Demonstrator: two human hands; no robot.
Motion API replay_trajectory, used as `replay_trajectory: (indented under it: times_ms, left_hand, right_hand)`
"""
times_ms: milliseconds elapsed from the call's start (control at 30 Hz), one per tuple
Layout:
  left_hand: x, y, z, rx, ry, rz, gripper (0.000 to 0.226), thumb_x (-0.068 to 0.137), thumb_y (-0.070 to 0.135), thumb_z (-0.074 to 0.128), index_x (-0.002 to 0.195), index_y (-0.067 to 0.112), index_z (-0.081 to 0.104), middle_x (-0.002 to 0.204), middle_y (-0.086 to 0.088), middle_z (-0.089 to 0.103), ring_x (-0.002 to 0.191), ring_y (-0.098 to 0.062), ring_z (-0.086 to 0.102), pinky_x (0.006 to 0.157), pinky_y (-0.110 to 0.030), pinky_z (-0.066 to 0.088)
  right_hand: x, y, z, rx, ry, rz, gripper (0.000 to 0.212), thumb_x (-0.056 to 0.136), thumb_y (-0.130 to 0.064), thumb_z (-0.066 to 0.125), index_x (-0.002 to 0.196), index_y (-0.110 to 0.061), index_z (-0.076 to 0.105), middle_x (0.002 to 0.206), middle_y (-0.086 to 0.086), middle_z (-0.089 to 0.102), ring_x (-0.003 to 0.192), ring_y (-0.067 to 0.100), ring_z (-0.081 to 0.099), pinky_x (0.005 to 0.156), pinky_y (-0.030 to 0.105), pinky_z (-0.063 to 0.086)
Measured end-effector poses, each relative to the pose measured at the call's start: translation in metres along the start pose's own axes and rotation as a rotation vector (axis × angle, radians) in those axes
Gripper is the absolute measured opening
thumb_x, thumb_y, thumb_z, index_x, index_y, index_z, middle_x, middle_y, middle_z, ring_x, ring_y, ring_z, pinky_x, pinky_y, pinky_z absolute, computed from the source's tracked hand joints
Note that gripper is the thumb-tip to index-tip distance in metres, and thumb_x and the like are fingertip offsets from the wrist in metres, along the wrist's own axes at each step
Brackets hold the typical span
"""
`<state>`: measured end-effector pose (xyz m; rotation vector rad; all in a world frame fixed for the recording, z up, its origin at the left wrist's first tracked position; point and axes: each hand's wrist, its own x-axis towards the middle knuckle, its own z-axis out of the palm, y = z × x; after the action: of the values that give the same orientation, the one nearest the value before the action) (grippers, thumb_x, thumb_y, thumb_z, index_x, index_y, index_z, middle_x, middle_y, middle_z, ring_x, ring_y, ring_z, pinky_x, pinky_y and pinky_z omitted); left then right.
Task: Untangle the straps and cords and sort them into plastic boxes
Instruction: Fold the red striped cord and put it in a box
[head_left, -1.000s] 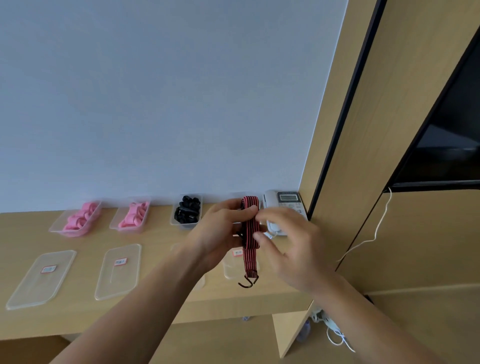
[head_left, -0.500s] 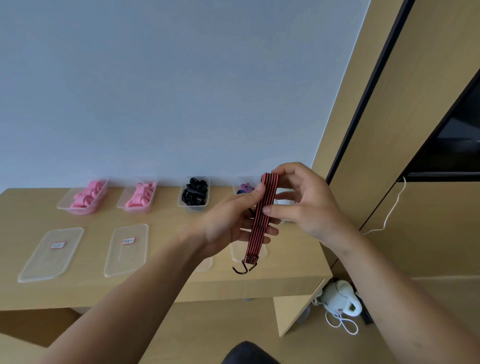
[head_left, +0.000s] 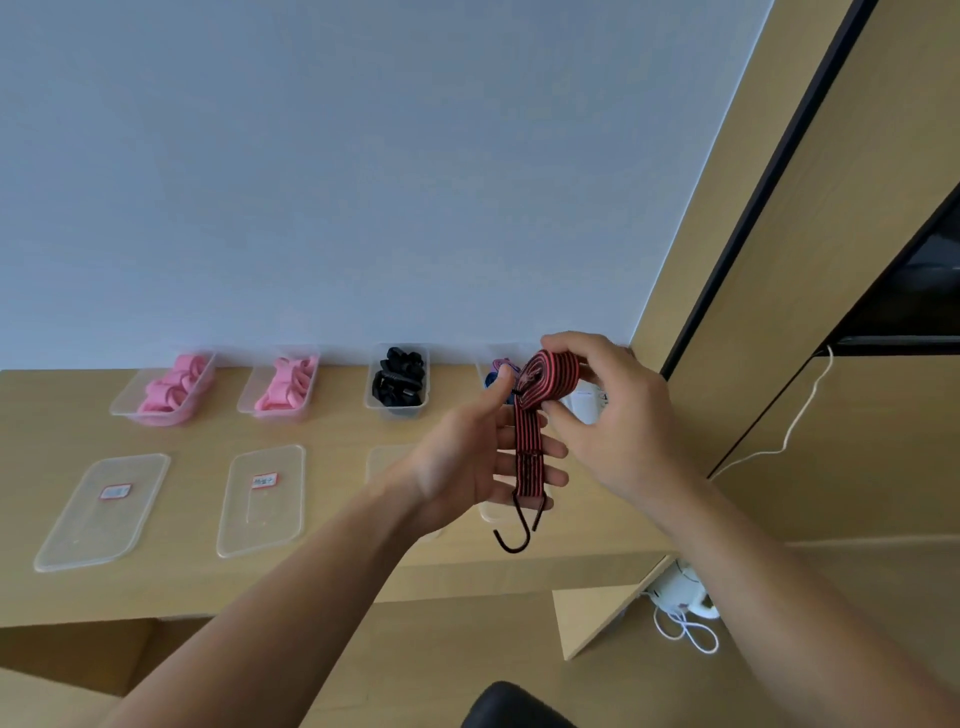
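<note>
The red and black striped stretchy strap (head_left: 530, 452) was up in the air, just above the front part of the light wooden surface (head_left: 332, 571). Its top end was rolled into a small round coil. The rest hung straight down, with black metal hooks (head_left: 514, 535) dangling at the bottom. The right hand (head_left: 618, 431) held the coil, with its fingers (head_left: 571, 345) curled over the top and its thumb under it. The left hand (head_left: 467, 467) was behind the hanging part. Its fingers (head_left: 550, 449) were straight and spread out, not closed round the strap, and its thumb pointed up beside the coil. At the back of the surface, by the pale wall, stood a row of see-through plastic boxes. There was a first box of pink straps (head_left: 166, 389), a second box of pink straps (head_left: 285, 387) and a box of black cords (head_left: 397, 379). In front of them lay a flat clear lid with a red label (head_left: 104, 509) and another labelled clear lid (head_left: 262, 499).
</note>
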<state>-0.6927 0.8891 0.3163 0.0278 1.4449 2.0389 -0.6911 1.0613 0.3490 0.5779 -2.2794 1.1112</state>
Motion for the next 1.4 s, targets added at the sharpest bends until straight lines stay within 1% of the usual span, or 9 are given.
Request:
replay_trajectory:
  times_ms: [100,400,567,667,800,967,1100,1300,1400]
  left_hand:
    - [0.002,0.002,-0.006,-0.075,-0.003,-0.014,0.085,0.093,0.074,0.048,0.133,0.0,0.062,0.104,-0.016,0.069,0.095,-0.039,0.072,0.083,-0.055,0.059]
    - [0.012,0.016,-0.041,-0.246,0.013,-0.032,0.074,0.094,0.066,0.056,0.135,0.005,0.064,0.105,-0.013,0.069,0.095,-0.039,0.072,0.084,-0.051,0.059]
    - [0.017,0.021,-0.059,-0.238,0.118,-0.013,0.03,0.091,0.038,0.073,0.096,0.008,0.076,0.093,-0.01,0.069,0.071,-0.025,0.068,0.066,-0.042,0.059]
    - [0.024,0.017,-0.068,-0.304,0.167,0.019,0.025,0.093,0.024,0.073,0.105,0.002,0.069,0.098,-0.014,0.073,0.077,-0.029,0.073,0.072,-0.046,0.062]
    - [0.034,0.007,-0.075,-0.357,0.148,0.028,0.031,0.094,0.021,0.072,0.114,0.0,0.063,0.103,-0.018,0.073,0.092,-0.038,0.075,0.081,-0.053,0.062]
    - [0.057,-0.004,-0.078,-0.447,0.136,-0.062,0.027,0.093,0.018,0.07,0.11,0.0,0.058,0.099,-0.02,0.066,0.095,-0.042,0.074,0.085,-0.058,0.061]
    - [0.082,-0.004,-0.079,-0.485,0.085,-0.088,0.027,0.092,0.015,0.069,0.112,0.0,0.06,0.101,-0.02,0.07,0.096,-0.04,0.074,0.081,-0.049,0.062]
    - [0.123,0.004,-0.081,-0.179,0.116,0.023,0.025,0.087,0.024,0.072,0.107,0.009,0.07,0.109,-0.012,0.076,0.097,-0.025,0.069,0.095,-0.04,0.052]
    - [0.144,0.011,-0.088,-0.012,0.203,0.039,0.027,0.084,0.028,0.073,0.107,0.014,0.073,0.113,-0.006,0.078,0.097,-0.021,0.066,0.092,-0.037,0.047]
  right_hand:
    - [-0.003,-0.002,0.01,-0.068,-0.003,-0.074,0.047,0.07,0.011,0.079,0.112,-0.008,0.07,0.108,0.0,0.073,0.1,0.005,0.063,0.09,0.002,0.038]
    - [-0.022,0.005,0.049,-0.071,-0.023,-0.206,0.034,0.074,0.005,0.081,0.105,-0.005,0.071,0.124,0.003,0.069,0.123,0.015,0.061,0.101,0.021,0.048]
    - [-0.04,0.004,0.07,-0.129,-0.071,-0.209,0.024,0.079,0.0,0.079,0.101,-0.003,0.074,0.13,0.007,0.066,0.129,0.019,0.058,0.105,0.036,0.048]
    - [-0.051,-0.002,0.079,-0.053,-0.032,0.092,0.04,0.079,-0.008,0.082,0.117,-0.013,0.069,0.127,-0.005,0.065,0.117,0.007,0.061,0.095,0.024,0.051]
    - [-0.052,0.001,0.087,0.098,-0.173,0.605,0.043,0.082,-0.015,0.079,0.114,-0.035,0.061,0.086,-0.011,0.07,0.075,0.007,0.066,0.069,0.028,0.056]
    - [-0.049,0.025,0.088,-0.017,-0.132,0.731,0.038,0.078,-0.009,0.083,0.104,-0.033,0.068,0.078,-0.011,0.065,0.071,0.002,0.061,0.063,0.011,0.047]
    - [-0.04,0.057,0.095,-0.051,-0.108,0.876,0.023,0.083,-0.022,0.081,0.1,-0.028,0.068,0.085,-0.008,0.068,0.073,0.007,0.065,0.069,0.02,0.051]
    - [-0.007,0.108,0.11,0.996,0.033,1.217,0.027,0.092,0.01,0.052,0.112,0.005,0.069,0.107,0.03,0.07,0.091,0.04,0.072,0.084,0.042,0.06]
    - [0.003,0.129,0.115,1.393,0.06,1.214,0.033,0.093,-0.005,0.05,0.12,0.008,0.066,0.117,0.033,0.066,0.101,0.046,0.067,0.085,0.045,0.057]
